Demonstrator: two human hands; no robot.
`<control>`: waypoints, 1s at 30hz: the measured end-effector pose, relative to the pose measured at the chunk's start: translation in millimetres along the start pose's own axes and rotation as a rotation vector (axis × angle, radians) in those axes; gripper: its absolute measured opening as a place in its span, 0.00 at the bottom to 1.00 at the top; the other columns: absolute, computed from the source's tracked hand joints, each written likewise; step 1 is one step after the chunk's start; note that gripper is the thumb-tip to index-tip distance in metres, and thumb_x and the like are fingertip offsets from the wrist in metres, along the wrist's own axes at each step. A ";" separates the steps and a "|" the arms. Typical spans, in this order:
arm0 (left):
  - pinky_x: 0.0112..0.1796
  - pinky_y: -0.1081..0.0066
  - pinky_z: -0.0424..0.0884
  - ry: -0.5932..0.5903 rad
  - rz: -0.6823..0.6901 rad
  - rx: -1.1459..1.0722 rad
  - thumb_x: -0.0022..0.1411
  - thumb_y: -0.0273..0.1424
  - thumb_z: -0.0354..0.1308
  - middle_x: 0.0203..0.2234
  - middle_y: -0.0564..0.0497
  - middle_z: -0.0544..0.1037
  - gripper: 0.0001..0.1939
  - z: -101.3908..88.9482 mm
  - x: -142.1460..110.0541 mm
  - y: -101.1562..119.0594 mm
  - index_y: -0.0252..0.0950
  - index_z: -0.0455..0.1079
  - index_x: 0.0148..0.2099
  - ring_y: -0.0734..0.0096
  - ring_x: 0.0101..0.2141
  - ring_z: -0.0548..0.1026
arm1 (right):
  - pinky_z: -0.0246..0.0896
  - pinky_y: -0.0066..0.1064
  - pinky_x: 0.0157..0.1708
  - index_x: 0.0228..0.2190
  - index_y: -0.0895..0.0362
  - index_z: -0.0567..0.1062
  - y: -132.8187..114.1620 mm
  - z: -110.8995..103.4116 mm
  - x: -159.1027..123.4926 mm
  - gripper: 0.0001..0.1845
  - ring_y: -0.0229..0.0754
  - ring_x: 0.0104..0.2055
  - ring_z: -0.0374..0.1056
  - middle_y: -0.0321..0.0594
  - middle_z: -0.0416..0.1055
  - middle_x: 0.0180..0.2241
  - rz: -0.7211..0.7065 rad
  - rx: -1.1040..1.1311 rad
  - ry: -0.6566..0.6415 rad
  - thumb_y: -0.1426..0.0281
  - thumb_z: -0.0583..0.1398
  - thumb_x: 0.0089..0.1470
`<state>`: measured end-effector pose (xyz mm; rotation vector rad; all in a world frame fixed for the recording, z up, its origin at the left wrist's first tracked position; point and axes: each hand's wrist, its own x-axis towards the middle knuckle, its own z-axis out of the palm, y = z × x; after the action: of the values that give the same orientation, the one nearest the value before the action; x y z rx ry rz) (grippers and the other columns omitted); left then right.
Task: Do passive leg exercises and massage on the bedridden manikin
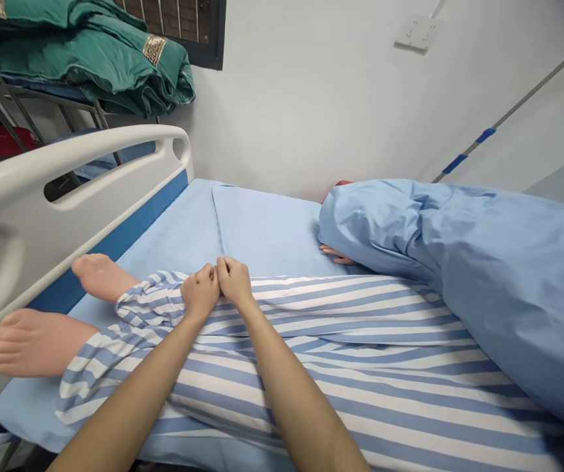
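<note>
My left hand (201,288) and my right hand (233,278) are both closed, side by side with knuckles touching. They rest at the far edge of the blue-and-white striped trousers (311,308), over the lower part of the far leg. Whatever the curled fingers grip is hidden. The trousers are on a manikin lying on the bed, its bare feet (36,342) sticking out at the left. A crease in the light blue sheet (272,229) runs from the wall side toward my hands. Across the manikin's upper part lies a blue quilt (503,282), with fingertips (338,255) showing beneath it.
A white and blue bed end board (90,154) rises beyond the feet. Green folded bedding (115,59) is piled on a metal frame at the upper left, above a red basin (6,139). The white wall (302,98) borders the bed's far side, with a power socket (417,33).
</note>
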<state>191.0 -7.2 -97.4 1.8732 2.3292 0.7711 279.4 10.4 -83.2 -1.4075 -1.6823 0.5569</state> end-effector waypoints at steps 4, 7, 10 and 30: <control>0.25 0.71 0.46 -0.040 -0.017 -0.042 0.60 0.39 0.41 0.22 0.50 0.74 0.18 -3.9 2.3 0.6 0.40 0.66 0.26 0.68 0.24 0.66 | 0.45 0.27 0.24 0.16 0.55 0.57 -0.1 -1.1 -1.4 0.21 0.35 0.21 0.51 0.30 0.55 0.15 -0.011 0.043 0.003 0.61 0.46 0.57; 0.24 0.71 0.47 -0.132 0.008 -0.109 0.57 0.39 0.43 0.20 0.50 0.71 0.17 -15.7 15.3 7.0 0.39 0.64 0.22 0.70 0.23 0.63 | 0.45 0.27 0.24 0.15 0.55 0.56 -0.8 -4.6 -0.3 0.21 0.34 0.21 0.50 0.30 0.54 0.15 -0.014 0.116 0.032 0.61 0.47 0.57; 0.24 0.72 0.49 -0.136 0.023 -0.286 0.55 0.37 0.45 0.15 0.53 0.64 0.16 -27.3 30.1 22.5 0.38 0.59 0.18 0.73 0.20 0.59 | 0.45 0.26 0.23 0.15 0.55 0.56 0.4 -8.0 2.3 0.21 0.34 0.21 0.50 0.30 0.53 0.15 0.006 0.266 0.075 0.60 0.46 0.57; 0.26 0.71 0.48 -0.024 -0.046 -0.213 0.63 0.36 0.39 0.20 0.51 0.72 0.18 3.7 -1.0 47.3 0.38 0.65 0.28 0.71 0.23 0.65 | 0.44 0.28 0.23 0.15 0.55 0.59 -6.6 -40.4 17.8 0.22 0.35 0.21 0.51 0.32 0.56 0.15 0.027 0.000 0.013 0.61 0.46 0.57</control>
<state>235.1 -0.3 -81.6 1.7243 2.1701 0.9442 308.8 18.2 -50.6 -1.4326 -1.6554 0.5619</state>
